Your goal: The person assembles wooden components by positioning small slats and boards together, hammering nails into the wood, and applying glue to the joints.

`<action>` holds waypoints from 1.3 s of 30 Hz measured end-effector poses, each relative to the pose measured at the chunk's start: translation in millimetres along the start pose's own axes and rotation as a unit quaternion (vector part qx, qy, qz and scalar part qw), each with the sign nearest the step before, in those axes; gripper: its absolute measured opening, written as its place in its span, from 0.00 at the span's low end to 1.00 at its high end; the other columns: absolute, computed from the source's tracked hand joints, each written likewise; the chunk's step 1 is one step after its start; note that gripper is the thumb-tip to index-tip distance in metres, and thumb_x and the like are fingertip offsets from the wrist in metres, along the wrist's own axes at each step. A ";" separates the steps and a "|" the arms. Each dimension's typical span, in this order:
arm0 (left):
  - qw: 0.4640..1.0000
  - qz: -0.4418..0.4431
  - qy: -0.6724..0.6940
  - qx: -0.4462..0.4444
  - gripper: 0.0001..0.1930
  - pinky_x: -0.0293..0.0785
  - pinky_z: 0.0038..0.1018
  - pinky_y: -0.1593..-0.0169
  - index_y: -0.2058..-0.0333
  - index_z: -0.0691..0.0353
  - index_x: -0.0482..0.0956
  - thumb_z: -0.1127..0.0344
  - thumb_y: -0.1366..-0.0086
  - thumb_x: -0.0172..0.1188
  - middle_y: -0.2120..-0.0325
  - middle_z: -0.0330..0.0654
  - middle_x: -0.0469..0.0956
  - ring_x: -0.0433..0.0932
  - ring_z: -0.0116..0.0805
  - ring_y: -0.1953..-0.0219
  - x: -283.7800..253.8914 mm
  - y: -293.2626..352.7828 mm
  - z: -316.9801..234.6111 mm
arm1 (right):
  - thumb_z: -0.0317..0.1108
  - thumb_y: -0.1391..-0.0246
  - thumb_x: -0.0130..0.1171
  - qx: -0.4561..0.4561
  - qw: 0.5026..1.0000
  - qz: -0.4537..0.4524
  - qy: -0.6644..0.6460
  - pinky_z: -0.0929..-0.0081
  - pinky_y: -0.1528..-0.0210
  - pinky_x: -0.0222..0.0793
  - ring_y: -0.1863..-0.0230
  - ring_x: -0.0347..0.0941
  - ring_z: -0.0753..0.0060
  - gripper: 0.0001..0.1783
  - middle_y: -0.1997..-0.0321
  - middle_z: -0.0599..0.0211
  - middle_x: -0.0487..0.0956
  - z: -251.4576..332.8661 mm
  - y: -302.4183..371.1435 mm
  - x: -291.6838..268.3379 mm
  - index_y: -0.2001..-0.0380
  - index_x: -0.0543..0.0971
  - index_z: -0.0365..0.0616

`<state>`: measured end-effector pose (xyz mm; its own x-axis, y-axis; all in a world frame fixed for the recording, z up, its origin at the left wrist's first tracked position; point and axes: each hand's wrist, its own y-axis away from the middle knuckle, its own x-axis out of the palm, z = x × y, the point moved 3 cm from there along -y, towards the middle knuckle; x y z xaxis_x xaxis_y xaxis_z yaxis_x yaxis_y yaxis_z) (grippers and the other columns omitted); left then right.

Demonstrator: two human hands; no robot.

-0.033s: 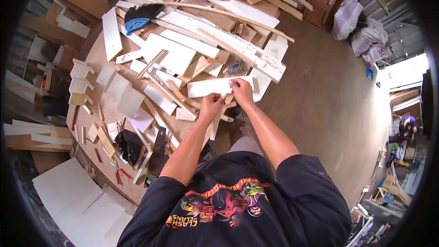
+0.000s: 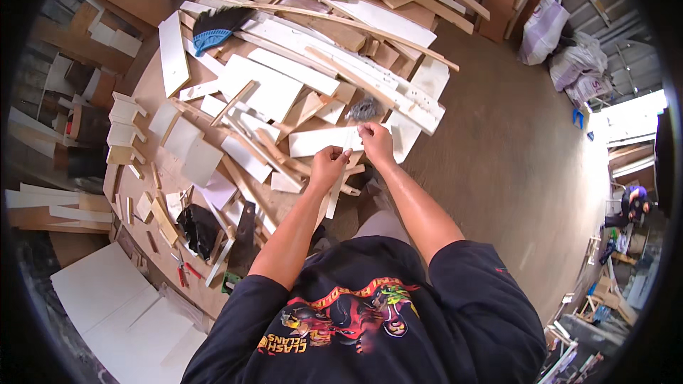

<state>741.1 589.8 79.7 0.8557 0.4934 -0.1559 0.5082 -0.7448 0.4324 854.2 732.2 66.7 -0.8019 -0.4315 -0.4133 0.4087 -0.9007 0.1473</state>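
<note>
Large white panels (image 2: 99, 291) lie at lower left, beside a brown work surface (image 2: 126, 188) on which a stepped pale wooden piece (image 2: 124, 134) sits near the edge. Red-handled pliers (image 2: 182, 271) rest close to a crumpled black bag (image 2: 199, 229), while a broom head (image 2: 211, 38) with blue base and black bristles lies farther back on heaped boards and offcuts. A dark flat blade (image 2: 246, 226) stands out just left of the person's left forearm. At center, the left hand (image 2: 329, 166), thumb and fingertips pressed together, grips a narrow pale strip (image 2: 334, 200), which slants up between the two hands, its lower end hanging below, in front of a white board (image 2: 311, 142). The right hand (image 2: 377, 144) pinches the strip's upper end, near a gray tuft (image 2: 366, 108). To the right stretches the brown floor (image 2: 498, 163); white sacks (image 2: 542, 30) slump beyond it, and another person (image 2: 633, 203), in purple and black, appears at far right
</note>
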 end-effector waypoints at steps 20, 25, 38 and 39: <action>0.993 -0.084 -0.015 -0.086 0.16 0.76 0.25 0.61 0.57 0.71 0.84 0.60 0.29 0.70 0.69 0.42 0.87 0.82 0.25 0.67 21.9 -94.0 -9.5 | 0.38 0.33 0.59 -0.171 0.935 0.117 0.289 0.48 0.59 0.79 0.59 0.83 0.46 0.07 0.57 0.62 0.82 -40.4 -114.3 9.8 0.64 0.78 0.49; 0.993 -0.066 0.026 -0.099 0.17 0.76 0.26 0.64 0.58 0.72 0.84 0.59 0.28 0.69 0.70 0.42 0.86 0.81 0.25 0.69 19.9 -90.8 -15.6 | 0.36 0.36 0.64 -0.112 0.963 0.095 0.227 0.48 0.59 0.76 0.61 0.82 0.44 0.06 0.65 0.57 0.85 -49.5 -121.3 4.6 0.62 0.80 0.46; 0.994 -0.055 0.054 -0.080 0.17 0.76 0.25 0.62 0.58 0.70 0.84 0.58 0.28 0.70 0.69 0.40 0.86 0.80 0.24 0.68 3.8 -76.6 -3.4 | 0.29 0.32 0.62 0.086 0.989 0.089 -0.084 0.76 0.73 0.74 0.74 0.82 0.77 0.05 0.67 0.66 0.86 -69.1 -128.2 4.6 0.59 0.84 0.38; 0.994 -0.055 0.061 -0.078 0.17 0.76 0.25 0.62 0.58 0.71 0.84 0.58 0.28 0.69 0.69 0.40 0.86 0.80 0.24 0.68 3.8 -75.0 -2.3 | 0.29 0.32 0.62 0.108 0.985 0.085 -0.107 0.76 0.73 0.73 0.73 0.83 0.77 0.06 0.67 0.65 0.86 -70.6 -127.5 5.5 0.59 0.84 0.38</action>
<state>706.1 648.6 48.7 0.7727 0.6261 -0.1049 0.5685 -0.6090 0.5531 828.4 848.2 -17.8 -0.8128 -0.5567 -0.1715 0.4609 -0.7947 0.3951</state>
